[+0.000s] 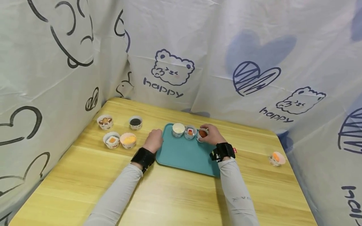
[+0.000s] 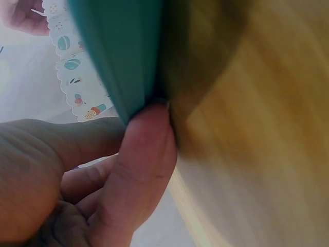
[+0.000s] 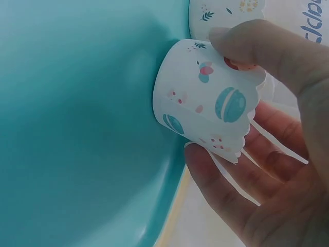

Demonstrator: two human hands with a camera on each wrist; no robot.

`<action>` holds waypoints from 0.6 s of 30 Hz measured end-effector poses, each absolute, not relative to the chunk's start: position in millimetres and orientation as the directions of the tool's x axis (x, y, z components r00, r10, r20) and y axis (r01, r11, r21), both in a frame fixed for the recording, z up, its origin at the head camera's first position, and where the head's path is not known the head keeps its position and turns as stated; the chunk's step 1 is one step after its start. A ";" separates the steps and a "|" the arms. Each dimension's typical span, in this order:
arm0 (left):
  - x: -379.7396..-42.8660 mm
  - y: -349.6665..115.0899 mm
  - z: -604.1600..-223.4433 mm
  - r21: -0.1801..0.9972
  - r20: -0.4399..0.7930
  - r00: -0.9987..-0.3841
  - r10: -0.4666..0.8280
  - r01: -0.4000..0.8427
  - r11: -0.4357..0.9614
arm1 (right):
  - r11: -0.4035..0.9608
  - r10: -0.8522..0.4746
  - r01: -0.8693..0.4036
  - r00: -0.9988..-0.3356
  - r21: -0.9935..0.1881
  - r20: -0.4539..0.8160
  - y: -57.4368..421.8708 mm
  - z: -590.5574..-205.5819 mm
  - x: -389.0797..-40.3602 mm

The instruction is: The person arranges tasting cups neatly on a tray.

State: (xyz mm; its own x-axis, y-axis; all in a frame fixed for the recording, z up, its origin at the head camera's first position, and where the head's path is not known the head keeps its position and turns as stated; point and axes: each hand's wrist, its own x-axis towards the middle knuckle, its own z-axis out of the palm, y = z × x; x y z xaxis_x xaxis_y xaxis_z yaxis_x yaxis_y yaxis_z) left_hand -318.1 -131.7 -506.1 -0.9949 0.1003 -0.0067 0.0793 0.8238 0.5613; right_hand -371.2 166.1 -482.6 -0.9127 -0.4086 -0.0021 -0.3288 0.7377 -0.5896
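Now my right hand [image 1: 213,135] holds the brown-filled cup [image 1: 202,134], near the back right of the tray [image 1: 183,153]. My left hand [image 1: 153,141] pinches the tray's left edge. This cup looks light and soft, like paper, so a hard squeeze might bend it; a gentle hold around its side seems best. The tray looks stiff and smooth. A red-topped cup [image 1: 190,132] sits close by, so my fingers get little room. Then comes a white-filled cup [image 1: 178,130]. An orange-topped cup [image 1: 276,159] stands far right on the table [image 1: 175,197].
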 end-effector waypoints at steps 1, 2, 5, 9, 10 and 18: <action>-318.2 -131.5 -505.9 0.560 -0.008 -0.995 0.098 0.077 0.825 | 0.739 -0.410 -0.331 -0.912 -0.587 -0.002 165.6 -483.1 -371.3; -318.3 -131.2 -505.7 0.560 -0.010 -0.995 0.097 0.075 0.825 | 0.740 -0.412 -0.332 -0.911 -0.585 -0.003 165.1 -483.6 -371.6; -318.3 -131.0 -505.1 0.556 -0.009 -0.995 0.095 0.074 0.828 | 0.740 -0.409 -0.329 -0.913 -0.586 -0.005 163.2 -484.7 -372.4; -318.2 -130.6 -505.0 0.551 0.006 -0.995 0.097 0.084 0.830 | 0.737 -0.407 -0.329 -0.913 -0.591 0.000 161.7 -484.3 -372.4; -318.2 -130.5 -505.0 0.550 0.011 -0.995 0.099 0.088 0.831 | 0.735 -0.406 -0.327 -0.914 -0.594 0.002 161.5 -484.2 -372.3; -318.7 -132.1 -506.7 0.551 0.001 -0.995 0.104 0.087 0.830 | 0.748 -0.390 -0.319 -0.921 -0.582 0.004 167.0 -486.6 -372.1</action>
State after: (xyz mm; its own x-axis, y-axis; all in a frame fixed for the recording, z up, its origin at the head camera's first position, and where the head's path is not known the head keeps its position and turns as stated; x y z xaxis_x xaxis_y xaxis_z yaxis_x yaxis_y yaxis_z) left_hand -318.7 -132.1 -506.7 -0.9946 0.1041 0.0011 0.0875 0.8297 0.5513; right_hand -372.1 167.0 -486.6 -0.9210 -0.3896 0.0036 -0.3188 0.7483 -0.5818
